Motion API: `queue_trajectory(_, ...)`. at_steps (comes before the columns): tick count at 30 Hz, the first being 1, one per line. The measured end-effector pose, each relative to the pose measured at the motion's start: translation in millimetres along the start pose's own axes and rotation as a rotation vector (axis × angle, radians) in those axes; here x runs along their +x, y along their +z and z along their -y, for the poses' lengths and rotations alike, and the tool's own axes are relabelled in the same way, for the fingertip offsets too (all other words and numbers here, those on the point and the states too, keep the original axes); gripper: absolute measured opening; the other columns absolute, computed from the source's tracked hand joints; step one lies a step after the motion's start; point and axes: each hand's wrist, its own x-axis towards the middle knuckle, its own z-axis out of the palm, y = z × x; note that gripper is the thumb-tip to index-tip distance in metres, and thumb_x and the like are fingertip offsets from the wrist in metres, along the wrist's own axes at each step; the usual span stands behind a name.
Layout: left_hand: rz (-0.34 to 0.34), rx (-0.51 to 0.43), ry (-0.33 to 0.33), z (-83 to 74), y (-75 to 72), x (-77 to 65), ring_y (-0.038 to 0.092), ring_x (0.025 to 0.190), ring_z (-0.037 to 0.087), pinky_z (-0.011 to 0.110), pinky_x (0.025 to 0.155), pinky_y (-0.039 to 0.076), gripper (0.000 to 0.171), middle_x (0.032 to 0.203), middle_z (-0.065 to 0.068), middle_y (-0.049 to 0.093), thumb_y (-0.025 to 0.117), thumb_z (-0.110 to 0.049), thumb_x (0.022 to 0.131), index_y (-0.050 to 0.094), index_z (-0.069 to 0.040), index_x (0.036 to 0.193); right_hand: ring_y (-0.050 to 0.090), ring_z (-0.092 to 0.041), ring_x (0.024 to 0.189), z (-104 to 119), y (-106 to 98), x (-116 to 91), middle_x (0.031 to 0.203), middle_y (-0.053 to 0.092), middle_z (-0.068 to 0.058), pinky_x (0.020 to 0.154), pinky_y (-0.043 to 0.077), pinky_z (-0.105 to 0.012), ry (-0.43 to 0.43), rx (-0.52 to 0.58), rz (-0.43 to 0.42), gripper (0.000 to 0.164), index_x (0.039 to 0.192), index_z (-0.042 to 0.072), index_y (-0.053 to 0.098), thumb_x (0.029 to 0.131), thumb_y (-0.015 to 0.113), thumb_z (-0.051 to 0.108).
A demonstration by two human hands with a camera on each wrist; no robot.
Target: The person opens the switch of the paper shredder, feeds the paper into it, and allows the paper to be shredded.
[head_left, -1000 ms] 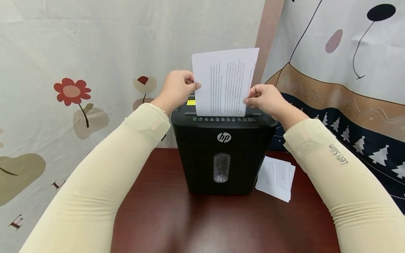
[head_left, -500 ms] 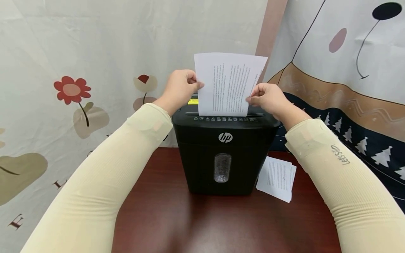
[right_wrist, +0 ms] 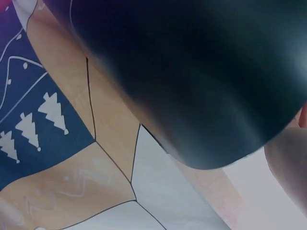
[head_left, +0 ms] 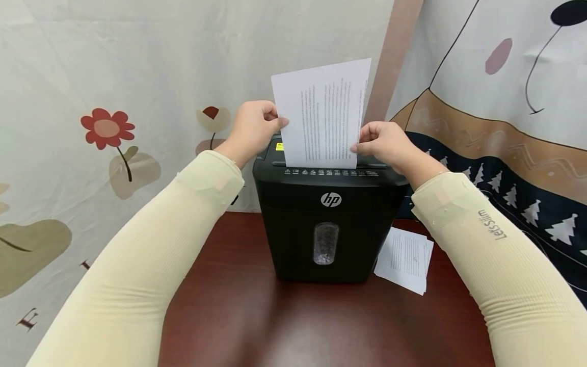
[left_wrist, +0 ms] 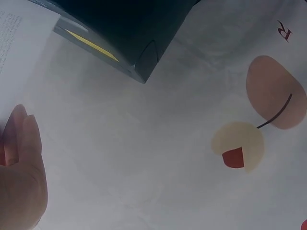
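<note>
A printed sheet of paper [head_left: 323, 114] stands upright above a black HP paper shredder [head_left: 293, 229], its lower edge at the feed slot. My left hand [head_left: 254, 125] pinches the sheet's left edge between thumb and fingers. On the opposite edge, lower down, my right hand [head_left: 385, 145] pinches it too. The left wrist view shows part of the left hand [left_wrist: 21, 177] beside the paper [left_wrist: 24, 57]. In the right wrist view the shredder's dark body [right_wrist: 206, 72] fills much of the picture, and only a blurred bit of the right hand [right_wrist: 290, 158] appears.
More printed sheets [head_left: 405, 260] lie on the reddish-brown table [head_left: 321, 326], right of the shredder. A patterned cloth [head_left: 160, 61] hangs behind. The shredder's front window [head_left: 326, 244] shows shredded bits inside.
The sheet's top tips to the right, then swings back left and stands higher now. Both hands shift slightly left with it and keep their hold. The head view has turned slightly.
</note>
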Motion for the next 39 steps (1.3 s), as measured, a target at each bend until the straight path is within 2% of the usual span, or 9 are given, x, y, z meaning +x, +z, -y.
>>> queue_trajectory(5, 0.007, -0.029, -0.004, -1.2, 2.2, 0.5, 0.052, 0.087, 0.018, 0.027, 0.071, 0.038, 0.014, 0.097, 0.009, 0.068, 0.062, -0.015, 0.095, 0.068, -0.002, 0.096, 0.059, -0.019, 0.097, -2.0, 0.3, -0.4, 0.104, 0.069, -0.011, 0.091, 0.046, -0.039, 0.022, -0.025, 0.005, 0.014, 0.097, -0.001, 0.062, 0.091, 0.067, 0.011)
queue_trajectory(11, 0.018, -0.04, -0.004, -1.3, 4.7, 0.6, 0.052, 0.088, 0.017, 0.026, 0.071, 0.039, 0.014, 0.097, 0.009, 0.068, 0.062, -0.014, 0.095, 0.067, -0.002, 0.095, 0.061, -0.021, 0.102, -5.3, 1.7, -0.2, 0.111, 0.069, -0.013, 0.089, 0.048, -0.037, 0.036, -0.025, -0.002, 0.011, 0.089, 0.0, 0.063, 0.09, 0.068, 0.009)
queue_trajectory(20, 0.028, -0.022, 0.0, 0.6, 4.5, -3.4, 0.047, 0.081, 0.019, 0.026, 0.065, 0.035, 0.015, 0.092, 0.01, 0.064, 0.062, -0.016, 0.095, 0.064, -0.002, 0.091, 0.061, -0.011, 0.089, -6.3, 5.1, -1.2, 0.102, 0.071, -0.007, 0.075, 0.049, -0.024, 0.023, -0.022, 0.004, 0.011, 0.082, 0.001, 0.062, 0.089, 0.069, 0.007)
queue_trajectory(28, 0.035, -0.01, 0.002, 5.8, 6.1, -4.8, 0.048, 0.078, 0.019, 0.027, 0.064, 0.038, 0.017, 0.084, 0.01, 0.061, 0.062, -0.016, 0.095, 0.061, -0.002, 0.085, 0.06, -0.011, 0.079, -9.8, 6.0, -1.8, 0.084, 0.067, 0.0, 0.076, 0.049, -0.03, 0.026, -0.051, 0.029, 0.015, 0.081, 0.004, 0.059, 0.089, 0.069, 0.01)
queue_trajectory(34, 0.046, -0.027, 0.011, 8.5, 7.4, -6.1, 0.046, 0.07, 0.018, 0.027, 0.06, 0.038, 0.019, 0.072, 0.004, 0.055, 0.064, -0.015, 0.094, 0.058, -0.004, 0.079, 0.058, -0.013, 0.082, -12.8, 5.9, -2.2, 0.087, 0.068, -0.002, 0.078, 0.049, -0.031, 0.009, -0.056, 0.057, 0.012, 0.086, 0.004, 0.06, 0.089, 0.069, 0.011)
queue_trajectory(39, 0.051, -0.023, 0.01, 8.8, 9.1, -6.0, 0.047, 0.073, 0.017, 0.026, 0.061, 0.038, 0.02, 0.076, 0.004, 0.058, 0.064, -0.013, 0.093, 0.056, -0.004, 0.076, 0.06, -0.014, 0.081, -13.2, 5.8, -2.2, 0.084, 0.067, 0.0, 0.077, 0.05, -0.03, 0.01, -0.054, 0.051, 0.011, 0.088, 0.003, 0.061, 0.089, 0.069, 0.011)
